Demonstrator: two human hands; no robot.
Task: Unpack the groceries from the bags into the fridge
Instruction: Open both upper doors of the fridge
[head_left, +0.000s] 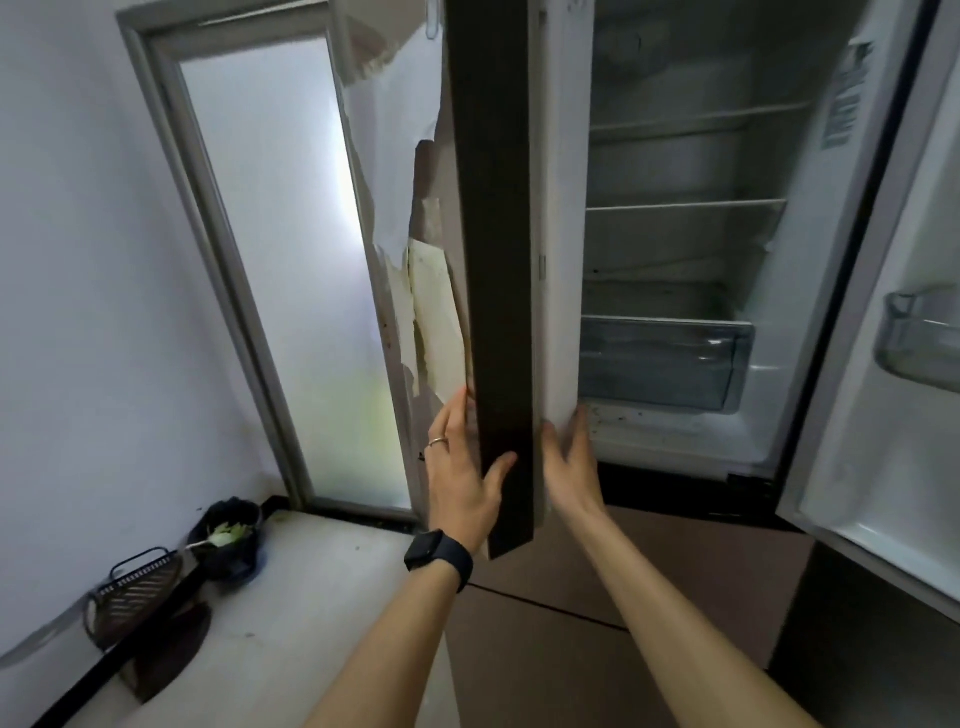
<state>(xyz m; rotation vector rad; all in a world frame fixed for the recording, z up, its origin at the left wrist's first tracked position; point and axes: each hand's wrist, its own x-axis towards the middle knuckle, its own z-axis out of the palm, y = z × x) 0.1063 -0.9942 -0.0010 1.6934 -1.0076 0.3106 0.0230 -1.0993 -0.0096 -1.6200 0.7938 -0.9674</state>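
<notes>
Both hands on the fridge (779, 156) left door (498, 234), fridge open ahead of me.
Left hand (462, 467): fingers straight, flat on the door's outer face, thumb across its dark edge. Right hand (571, 462): fingers straight against the inner side. Pot (228, 540) sat on the table (311, 597), far left.

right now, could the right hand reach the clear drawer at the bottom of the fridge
Probably yes. The right hand rests on the inner side of the left door, and the clear drawer sits just beyond it in the open fridge, with nothing visible between them.
</notes>
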